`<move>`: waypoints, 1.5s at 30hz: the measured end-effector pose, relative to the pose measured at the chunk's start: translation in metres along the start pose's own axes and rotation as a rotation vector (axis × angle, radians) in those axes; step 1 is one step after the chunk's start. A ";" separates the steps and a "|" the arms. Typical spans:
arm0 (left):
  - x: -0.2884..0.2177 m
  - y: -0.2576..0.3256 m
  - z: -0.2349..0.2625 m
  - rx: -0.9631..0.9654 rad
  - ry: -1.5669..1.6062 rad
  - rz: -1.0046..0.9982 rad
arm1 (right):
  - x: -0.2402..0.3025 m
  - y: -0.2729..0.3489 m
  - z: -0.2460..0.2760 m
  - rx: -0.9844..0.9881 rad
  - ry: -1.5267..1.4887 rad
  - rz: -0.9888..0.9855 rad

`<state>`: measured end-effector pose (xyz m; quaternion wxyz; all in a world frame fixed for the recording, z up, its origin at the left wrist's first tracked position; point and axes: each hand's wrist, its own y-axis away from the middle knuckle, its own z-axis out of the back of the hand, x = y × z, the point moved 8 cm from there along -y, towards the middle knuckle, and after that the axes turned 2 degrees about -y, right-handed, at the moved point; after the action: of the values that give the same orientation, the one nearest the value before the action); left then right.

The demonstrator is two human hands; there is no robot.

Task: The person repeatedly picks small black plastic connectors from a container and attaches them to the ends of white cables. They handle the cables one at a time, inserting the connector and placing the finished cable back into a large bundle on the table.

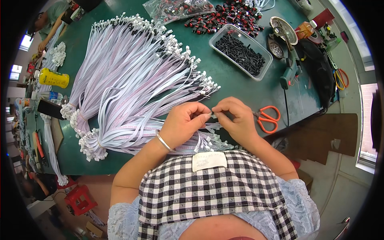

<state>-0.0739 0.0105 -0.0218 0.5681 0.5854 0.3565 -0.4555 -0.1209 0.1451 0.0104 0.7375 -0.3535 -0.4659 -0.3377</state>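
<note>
My left hand (185, 122), with a silver bangle at its wrist, pinches thumb and forefinger together above the near edge of the table. Fingertip to fingertip with it, my right hand (237, 122) is closed in a pinch too. Between them shows a tiny pale bit, too small to name. Below and left of the hands lie flat white ribbon cables (134, 132) with small white connectors. A larger fan of such cables (120, 64) spreads behind, some ends dark. Orange-handled scissors (268, 120) rest right of my right hand, blades partly hidden by it.
A clear plastic box (262, 75) holds many short black tubes. Behind it lie a heap of red-and-black parts (240, 18) and a plastic bag (176, 10). A green corded tool (291, 72) stands at right. A yellow bottle (54, 78) and phone (50, 109) lie left; another person (50, 24) works far left.
</note>
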 end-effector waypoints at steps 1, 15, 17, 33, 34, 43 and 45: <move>0.000 0.000 0.000 0.004 -0.019 -0.018 | -0.001 0.000 0.000 0.004 -0.004 -0.010; -0.024 0.010 0.003 -0.031 -0.240 -0.168 | 0.009 -0.002 -0.003 0.174 0.036 0.058; -0.030 0.014 0.004 -0.069 -0.376 -0.317 | 0.005 -0.002 -0.005 0.210 -0.028 -0.008; -0.070 0.017 0.015 -0.233 -0.706 -0.507 | 0.024 -0.036 -0.015 0.240 0.082 0.167; -0.076 0.015 0.019 -0.314 -0.767 -0.560 | 0.025 -0.044 -0.013 0.238 0.089 0.193; -0.067 -0.014 0.041 -0.487 -0.896 -0.577 | -0.001 -0.104 0.077 0.016 0.987 0.272; -0.067 -0.006 0.039 -0.482 -0.864 -0.595 | -0.015 -0.107 0.088 0.083 1.219 0.184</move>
<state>-0.1068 -0.0205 0.0418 0.6268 0.0748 0.3353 -0.6993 -0.2538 0.1655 0.0459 0.9103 -0.1067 0.0592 -0.3956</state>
